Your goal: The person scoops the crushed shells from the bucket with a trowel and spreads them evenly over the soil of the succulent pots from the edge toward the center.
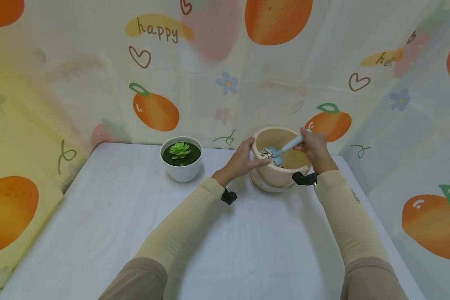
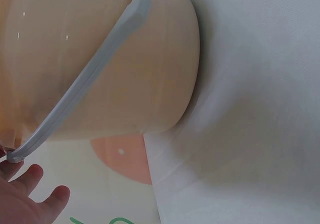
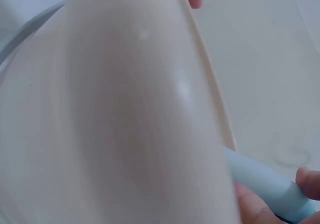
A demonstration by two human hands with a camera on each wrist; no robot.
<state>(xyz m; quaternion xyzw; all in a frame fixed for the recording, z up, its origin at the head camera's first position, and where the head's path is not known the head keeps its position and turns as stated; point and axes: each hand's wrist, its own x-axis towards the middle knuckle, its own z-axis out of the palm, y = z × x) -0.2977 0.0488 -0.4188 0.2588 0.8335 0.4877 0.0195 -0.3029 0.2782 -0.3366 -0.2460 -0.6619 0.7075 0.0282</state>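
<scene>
A cream bucket (image 1: 281, 177) stands at the back right of the table, its pale grey handle (image 2: 90, 74) hanging down along its side. My left hand (image 1: 240, 160) holds the bucket's left rim, thumb over the front edge and fingers farther back. Inside, black-and-white pebble-like bits (image 1: 268, 155) gather toward the left wall. My right hand (image 1: 315, 149) grips the light blue handle of a small shovel (image 1: 292, 143) above the right part of the rim. The shovel's blue blade slants down into the bits, partly covered by them. In the right wrist view the bucket wall hides most of the shovel.
Left of the bucket, a white pot (image 1: 184, 171) holds dark soil and a green succulent (image 1: 180, 150). A white cloth (image 1: 225, 250) covers the table. Printed curtains (image 1: 195, 83) rise right behind the table's back edge and along both sides.
</scene>
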